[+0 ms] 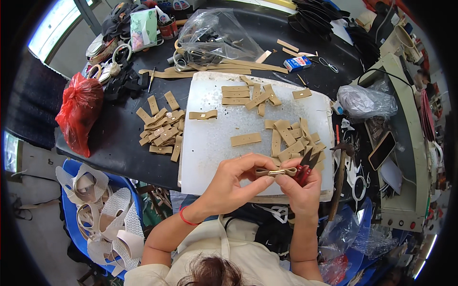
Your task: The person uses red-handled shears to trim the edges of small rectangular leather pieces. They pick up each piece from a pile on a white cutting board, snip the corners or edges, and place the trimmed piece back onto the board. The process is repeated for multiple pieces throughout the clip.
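Above the near edge of a white board (210,143), a folded tan strap piece (263,171) with a small gold-coloured metal bit is pinched between both hands. My left hand (237,178) grips one end with thumb and fingers. My right hand (301,189) pinches the other end and also keeps small snips (311,160) with dark blades and red handles tucked in its fingers. Just beyond the hands lies a heap of tan strap pieces (291,138) on the board. Flat tan pieces (235,95) with small holes lie farther back, and one single piece (245,139) lies nearer.
Left of the board is a pile of folded tan pieces (164,128). A red plastic bag (81,112) sits at the table's left edge, above a blue bin (71,209) of pale straps. To the right lie a hammer (339,176), a phone (381,150) and a clear bag (369,101).
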The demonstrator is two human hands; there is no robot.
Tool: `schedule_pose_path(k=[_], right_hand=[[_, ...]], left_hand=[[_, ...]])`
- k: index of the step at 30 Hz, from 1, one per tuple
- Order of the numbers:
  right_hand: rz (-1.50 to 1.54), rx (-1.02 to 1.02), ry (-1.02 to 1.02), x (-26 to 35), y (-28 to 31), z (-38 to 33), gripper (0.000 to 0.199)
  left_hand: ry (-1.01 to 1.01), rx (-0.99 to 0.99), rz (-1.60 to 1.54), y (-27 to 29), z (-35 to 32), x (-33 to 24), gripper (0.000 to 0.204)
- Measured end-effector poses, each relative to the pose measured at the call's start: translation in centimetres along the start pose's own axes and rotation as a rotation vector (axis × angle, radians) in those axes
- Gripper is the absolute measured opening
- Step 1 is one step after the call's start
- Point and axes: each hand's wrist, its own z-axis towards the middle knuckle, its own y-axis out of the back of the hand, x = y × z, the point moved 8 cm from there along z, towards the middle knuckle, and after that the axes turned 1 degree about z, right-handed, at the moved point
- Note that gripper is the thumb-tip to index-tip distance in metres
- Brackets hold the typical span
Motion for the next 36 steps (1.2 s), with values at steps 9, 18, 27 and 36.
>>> schedule_pose_path(k=[9, 18, 27, 36], right_hand=[[-0.172, -0.079, 0.047, 0.6, -0.1, 0.2, 0.019], [-0.402, -0.138, -0.030, -2.0, 0.6, -0.5, 0.009], [-0.372, -0.043, 0.112, -3.6, 1.1, -0.6, 0.017], [-0.695, 0.082, 0.272, 0.5, -5.0, -1.2, 0.023]], left_hand=[[0.160, -0.129, -0.232, -0.1, -1.4, 1.0, 0.028], [0.085, -0.186, -0.050, 0.5, -2.3, 0.7, 0.024], [-0.008, -0.096, -0.327, 1.1, -1.5, 3.0, 0.013], [-0.081, -0.175, -0.211, 2.8, -3.5, 0.9, 0.011]])
